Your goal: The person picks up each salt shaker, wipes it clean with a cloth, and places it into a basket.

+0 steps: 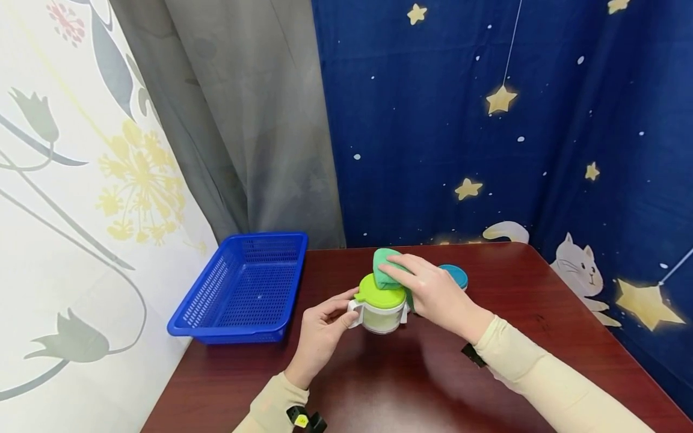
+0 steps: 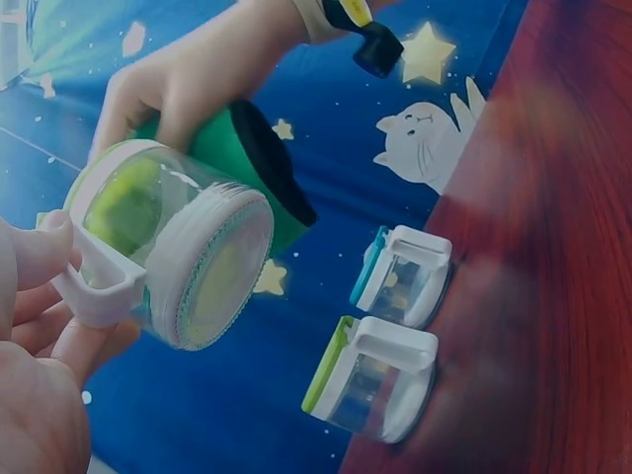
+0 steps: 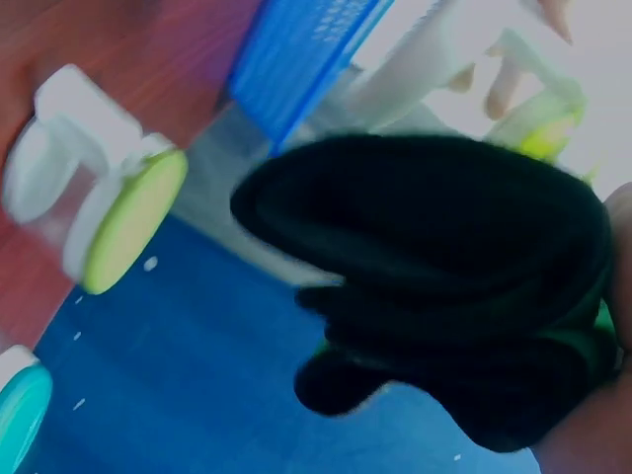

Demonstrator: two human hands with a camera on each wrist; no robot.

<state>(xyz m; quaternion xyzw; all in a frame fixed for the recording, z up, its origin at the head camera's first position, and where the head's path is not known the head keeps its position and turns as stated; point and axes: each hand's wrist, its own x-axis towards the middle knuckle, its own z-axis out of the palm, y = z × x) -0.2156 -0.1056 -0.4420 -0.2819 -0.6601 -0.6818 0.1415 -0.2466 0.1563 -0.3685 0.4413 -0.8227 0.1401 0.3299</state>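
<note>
My left hand (image 1: 319, 337) grips the white side handle of a clear seasoning jar (image 1: 381, 322) with a lime-green lid. The jar is held up over the table, its round base visible in the left wrist view. From the other side my right hand (image 1: 438, 294) holds a folded green cloth (image 1: 385, 272) against the lid's far edge. In the right wrist view the cloth (image 3: 425, 217) looks dark and covers much of the jar. Two similar jars stand beyond on the table, one with a teal lid (image 2: 369, 267), the other with a lime-green lid (image 2: 328, 365).
A blue plastic basket (image 1: 295, 300) with perforated walls sits at the table's left. The reddish-brown table (image 1: 541, 313) ends at the back against a grey curtain (image 1: 260, 120) and a dark-blue starry curtain (image 1: 422, 150). A white floral curtain (image 1: 65, 240) hangs at the left.
</note>
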